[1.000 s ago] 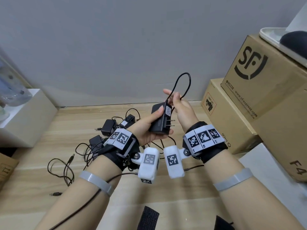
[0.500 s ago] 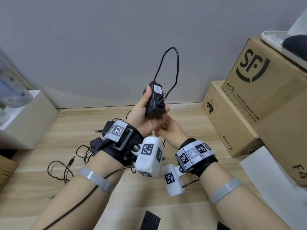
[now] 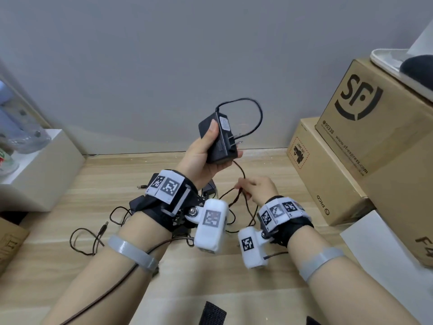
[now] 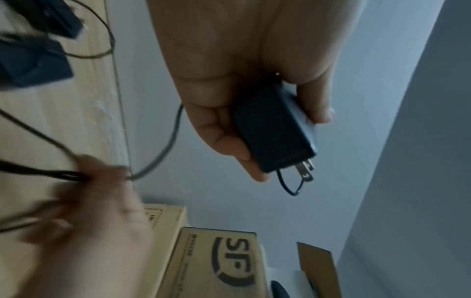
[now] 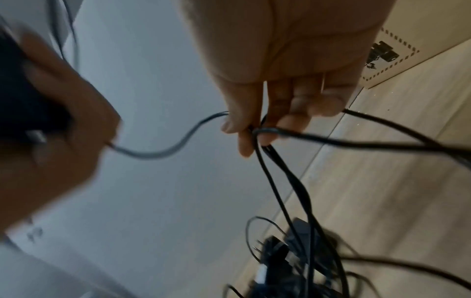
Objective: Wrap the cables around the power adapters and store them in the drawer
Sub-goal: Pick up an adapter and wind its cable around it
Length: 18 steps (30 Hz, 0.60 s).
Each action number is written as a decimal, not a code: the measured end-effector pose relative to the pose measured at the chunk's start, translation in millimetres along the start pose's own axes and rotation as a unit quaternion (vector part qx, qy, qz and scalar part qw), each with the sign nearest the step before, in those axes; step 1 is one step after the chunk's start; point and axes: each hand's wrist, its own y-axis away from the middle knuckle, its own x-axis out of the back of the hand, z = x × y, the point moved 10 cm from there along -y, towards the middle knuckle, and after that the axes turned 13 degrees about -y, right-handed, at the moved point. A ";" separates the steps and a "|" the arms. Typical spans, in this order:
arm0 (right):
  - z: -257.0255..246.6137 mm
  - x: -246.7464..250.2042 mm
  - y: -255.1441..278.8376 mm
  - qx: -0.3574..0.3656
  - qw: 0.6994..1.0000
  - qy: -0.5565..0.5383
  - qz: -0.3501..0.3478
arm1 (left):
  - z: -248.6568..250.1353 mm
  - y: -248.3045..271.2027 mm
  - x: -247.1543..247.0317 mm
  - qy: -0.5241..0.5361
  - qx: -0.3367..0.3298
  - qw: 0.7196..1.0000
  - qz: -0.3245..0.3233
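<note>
Adapter (image 3: 216,139) sits upright in your left hand (image 3: 201,158), raised above the wooden floor (image 3: 98,181), your fingers (image 4: 229,145) clamped round its black body with the prongs facing right. Its cable (image 3: 254,113) loops off the top, passes the prongs and drops to your right hand (image 3: 259,186), whose fingers (image 5: 244,133) pinch several strands together. More adapters (image 3: 138,204) and loose cables lie on the floor behind your left wrist, cardboard boxes (image 3: 328,179) at right.

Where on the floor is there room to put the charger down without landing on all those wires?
Bare wood floor shows between the right forearm and the stacked cardboard boxes, and near the wall. It is crowded under the left hand: spare adapters and tangled cables lie there.
</note>
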 end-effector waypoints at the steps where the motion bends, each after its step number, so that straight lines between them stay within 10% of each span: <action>1: -8.1 7.3 0.9 0.012 0.999 -0.031 0.015 | -7.8 -0.1 4.1 -0.004 0.012 1.000 0.003; 9: -55.6 6.4 1.2 0.097 0.995 -0.003 -0.005 | -52.7 11.5 -5.9 -0.067 0.122 0.988 -0.060; 18: -50.7 -11.7 5.6 0.112 0.990 0.085 -0.028 | -36.3 4.9 -3.5 0.029 0.089 0.996 -0.010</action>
